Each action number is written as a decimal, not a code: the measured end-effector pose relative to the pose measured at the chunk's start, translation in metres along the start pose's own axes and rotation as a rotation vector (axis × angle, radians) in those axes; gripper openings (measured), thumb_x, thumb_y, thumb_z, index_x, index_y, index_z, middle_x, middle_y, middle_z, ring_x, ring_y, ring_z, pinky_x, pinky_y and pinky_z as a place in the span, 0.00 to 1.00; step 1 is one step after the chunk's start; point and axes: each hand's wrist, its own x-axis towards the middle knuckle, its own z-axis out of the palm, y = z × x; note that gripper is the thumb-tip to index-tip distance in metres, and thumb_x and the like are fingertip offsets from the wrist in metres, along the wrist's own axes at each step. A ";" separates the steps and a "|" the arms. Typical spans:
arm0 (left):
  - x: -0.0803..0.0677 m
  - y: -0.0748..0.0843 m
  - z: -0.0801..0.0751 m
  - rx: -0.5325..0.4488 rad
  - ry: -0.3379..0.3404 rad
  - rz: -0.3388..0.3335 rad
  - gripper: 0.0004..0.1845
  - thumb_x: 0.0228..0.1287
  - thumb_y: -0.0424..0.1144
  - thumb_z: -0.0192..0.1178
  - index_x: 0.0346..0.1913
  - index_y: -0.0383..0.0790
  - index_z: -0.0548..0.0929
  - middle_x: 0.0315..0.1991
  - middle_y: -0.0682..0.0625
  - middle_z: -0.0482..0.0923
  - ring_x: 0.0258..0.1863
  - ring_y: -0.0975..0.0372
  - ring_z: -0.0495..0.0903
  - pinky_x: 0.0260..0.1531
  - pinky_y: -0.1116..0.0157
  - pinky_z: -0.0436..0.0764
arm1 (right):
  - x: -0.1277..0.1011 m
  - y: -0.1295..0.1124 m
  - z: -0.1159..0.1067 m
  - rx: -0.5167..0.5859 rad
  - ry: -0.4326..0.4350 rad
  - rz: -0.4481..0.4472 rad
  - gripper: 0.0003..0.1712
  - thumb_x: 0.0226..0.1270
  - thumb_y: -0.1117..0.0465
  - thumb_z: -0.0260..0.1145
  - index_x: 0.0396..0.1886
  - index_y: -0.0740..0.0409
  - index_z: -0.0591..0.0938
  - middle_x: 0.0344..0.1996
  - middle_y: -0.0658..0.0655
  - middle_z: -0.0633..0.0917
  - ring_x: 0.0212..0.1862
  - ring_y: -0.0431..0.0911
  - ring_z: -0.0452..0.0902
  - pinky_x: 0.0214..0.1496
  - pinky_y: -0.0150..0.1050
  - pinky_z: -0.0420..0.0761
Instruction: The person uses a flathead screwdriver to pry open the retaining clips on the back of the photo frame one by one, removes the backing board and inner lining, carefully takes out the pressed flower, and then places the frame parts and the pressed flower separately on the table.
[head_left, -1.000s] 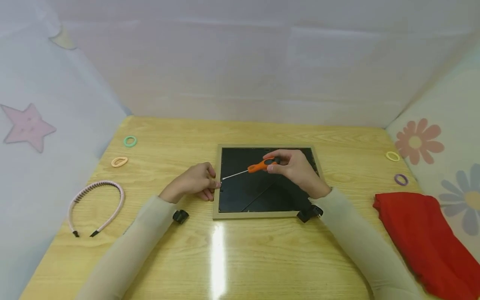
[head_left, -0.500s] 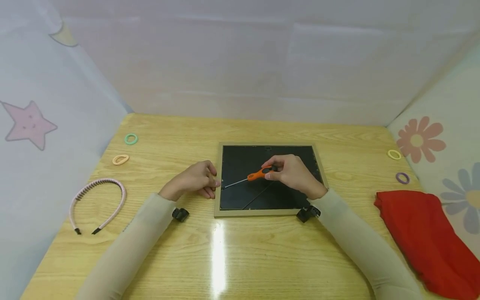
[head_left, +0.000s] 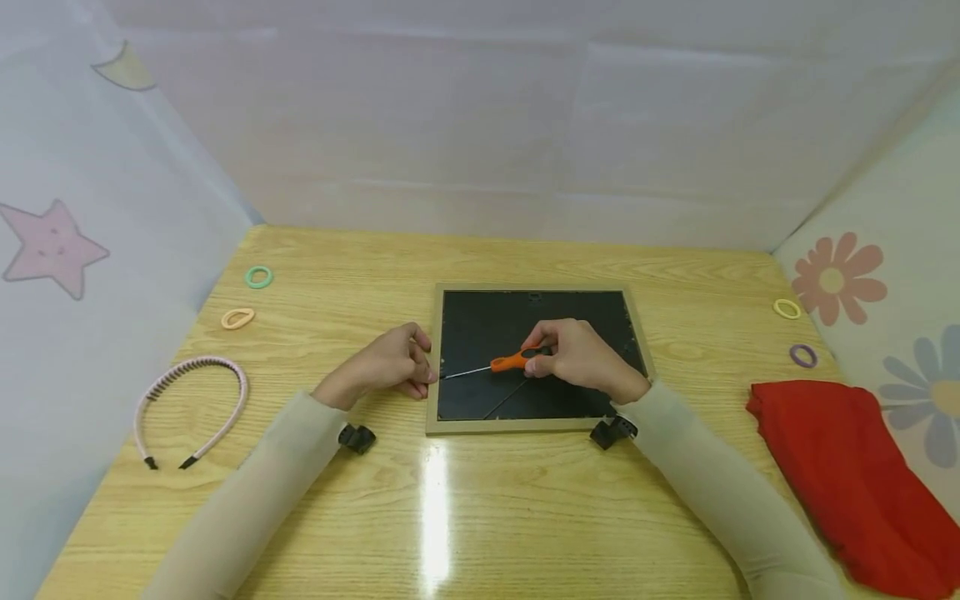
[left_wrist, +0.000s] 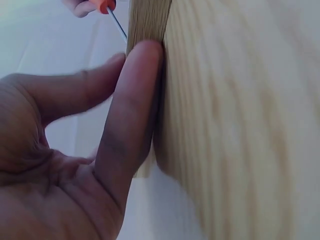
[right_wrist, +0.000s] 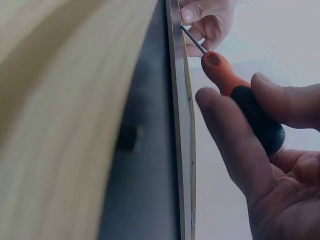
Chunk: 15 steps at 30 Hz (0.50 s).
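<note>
A picture frame (head_left: 542,426) lies face down on the table, its black backing board (head_left: 480,333) upward. My right hand (head_left: 588,358) holds a screwdriver (head_left: 510,362) by its orange and black handle, between thumb and fingers. The thin metal shaft slants left and down, its tip at the inner left edge of the frame. At that same edge my left hand (head_left: 390,360) pinches the frame's side with thumb and forefinger; in the left wrist view the forefinger (left_wrist: 132,100) lies along the wooden edge (left_wrist: 147,22). What the tip touches is too small to tell.
A pink headband (head_left: 191,408) lies at the left, with green (head_left: 258,277) and orange (head_left: 237,318) hair ties behind it. Yellow (head_left: 787,309) and purple (head_left: 803,356) hair ties and a red cloth (head_left: 847,475) are at the right. Fabric walls border the table.
The screwdriver tip has moved slightly nearer to me along the frame's left edge, and my right hand has come lower with the handle. My left hand has stayed at the edge.
</note>
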 end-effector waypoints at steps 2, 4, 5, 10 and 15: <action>0.000 -0.001 0.002 -0.003 0.014 0.006 0.22 0.67 0.26 0.62 0.58 0.30 0.63 0.38 0.38 0.82 0.26 0.56 0.86 0.31 0.60 0.91 | -0.002 -0.001 0.002 0.004 -0.015 -0.008 0.13 0.64 0.59 0.74 0.47 0.50 0.85 0.40 0.51 0.91 0.38 0.42 0.88 0.36 0.38 0.83; 0.001 -0.001 0.004 -0.005 0.028 0.001 0.22 0.66 0.26 0.62 0.57 0.30 0.64 0.38 0.38 0.82 0.25 0.56 0.86 0.30 0.60 0.91 | -0.003 -0.004 0.003 0.017 0.001 -0.017 0.12 0.64 0.60 0.74 0.47 0.50 0.84 0.39 0.50 0.91 0.38 0.43 0.89 0.36 0.39 0.83; 0.001 0.000 0.004 -0.005 0.033 0.000 0.22 0.66 0.25 0.62 0.57 0.31 0.64 0.39 0.38 0.82 0.25 0.56 0.86 0.31 0.59 0.91 | -0.003 -0.007 0.003 0.024 0.012 -0.030 0.12 0.64 0.60 0.74 0.47 0.50 0.84 0.39 0.50 0.91 0.38 0.44 0.89 0.35 0.39 0.83; 0.000 0.001 0.000 0.002 0.028 0.010 0.22 0.67 0.26 0.62 0.58 0.30 0.64 0.39 0.37 0.82 0.26 0.54 0.86 0.32 0.59 0.92 | 0.001 -0.023 0.007 0.047 0.109 -0.131 0.12 0.64 0.61 0.74 0.46 0.52 0.84 0.35 0.52 0.91 0.35 0.48 0.90 0.29 0.39 0.84; 0.001 -0.001 0.000 -0.023 0.011 0.009 0.22 0.67 0.25 0.62 0.57 0.30 0.63 0.39 0.37 0.81 0.26 0.54 0.86 0.31 0.59 0.92 | 0.003 -0.041 0.018 0.014 0.226 -0.244 0.12 0.64 0.60 0.75 0.45 0.53 0.85 0.28 0.52 0.90 0.31 0.53 0.89 0.26 0.39 0.85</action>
